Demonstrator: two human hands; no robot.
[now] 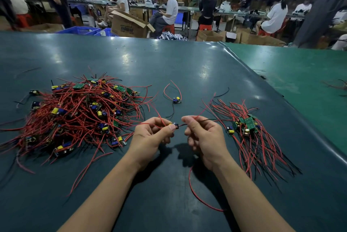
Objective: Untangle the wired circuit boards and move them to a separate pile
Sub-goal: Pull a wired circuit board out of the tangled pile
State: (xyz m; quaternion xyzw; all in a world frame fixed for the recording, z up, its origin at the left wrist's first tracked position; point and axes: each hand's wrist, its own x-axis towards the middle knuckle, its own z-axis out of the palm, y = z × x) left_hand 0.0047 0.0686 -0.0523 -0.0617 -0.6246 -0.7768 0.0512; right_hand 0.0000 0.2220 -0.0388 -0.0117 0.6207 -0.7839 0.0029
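Observation:
A big tangled heap of small circuit boards with red and black wires (78, 113) lies on the left of the dark green table (169, 66). A smaller sorted pile of boards (246, 128) with combed-out wires lies on the right. Between them, my left hand (150, 138) pinches one small board (174, 125) with a yellow and a blue part. My right hand (204, 138) pinches that board's red and black wires just beside it. A red wire (199, 198) loops down under my right wrist. One single board (177, 100) lies alone above my hands.
A lighter green mat (300, 74) covers the table's right side, with a few more wires (338, 87) at its far right edge. Beyond the far table edge are seated people, cardboard boxes (129, 25) and blue crates (80, 30).

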